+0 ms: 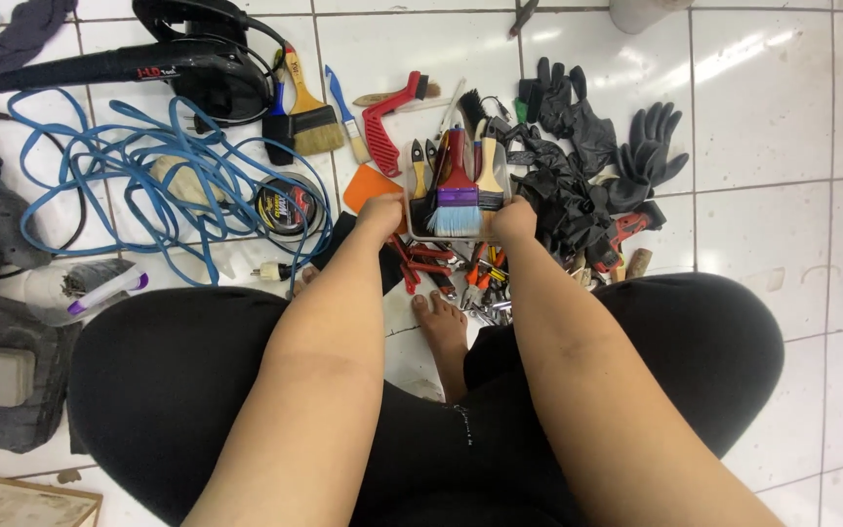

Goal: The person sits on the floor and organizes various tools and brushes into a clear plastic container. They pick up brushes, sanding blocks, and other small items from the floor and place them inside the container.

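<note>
Gripping a small clear tray (420, 232) from both sides, the hands hold it just above the tiled floor (782, 127): the left hand (381, 215) is closed on its left edge and the right hand (514, 219) is closed on its right edge. Inside the tray stand several paintbrushes, bristles toward the person, with a red-handled brush with a purple band (457, 190) in the middle and a pale-handled one (490, 176) just beside it. Directly below the tray lies a heap of red and orange pliers and cutters (451, 268), next to a bare foot (439, 322). An orange scraper (371, 185) touches the tray's left side. Further left sits a small reel (287, 205), then a tangle of blue cable (139, 176). Beyond the tray lie a wide brush (312, 117), a blue-handled brush (346, 112) and a red wire brush (387, 117). To the right are black rubber gloves (597, 146). At the top left rests a black blower (178, 59).
</note>
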